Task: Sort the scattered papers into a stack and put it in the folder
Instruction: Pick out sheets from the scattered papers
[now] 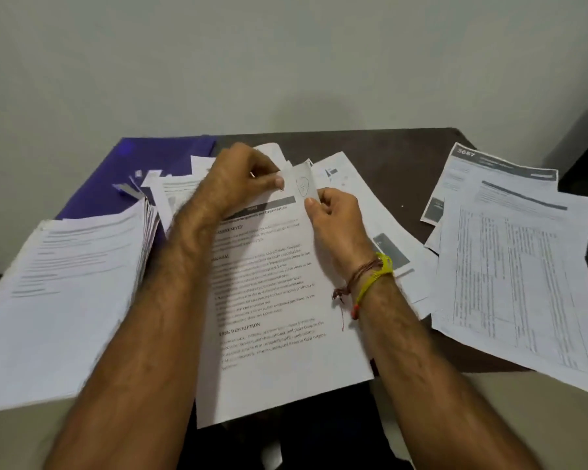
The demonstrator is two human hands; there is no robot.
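Observation:
A printed sheet (pixel 272 300) with headed text lies in the middle of the dark table, hanging over the near edge. My left hand (pixel 241 179) pinches its top edge, fingers curled. My right hand (pixel 336 215) pinches a small folded-up corner of paper (pixel 302 186) at the top right of the same sheet. A thick stack of papers (pixel 65 283) sits at the left, partly on a purple folder (pixel 150 164) that lies open at the back left. More loose sheets (pixel 360 198) fan out under my hands.
At the right lie a table-printed sheet (pixel 523 283) overhanging the near edge and a form with a dark header (pixel 482 178). Bare dark table (pixel 404 154) shows at the back. A plain wall stands right behind the table.

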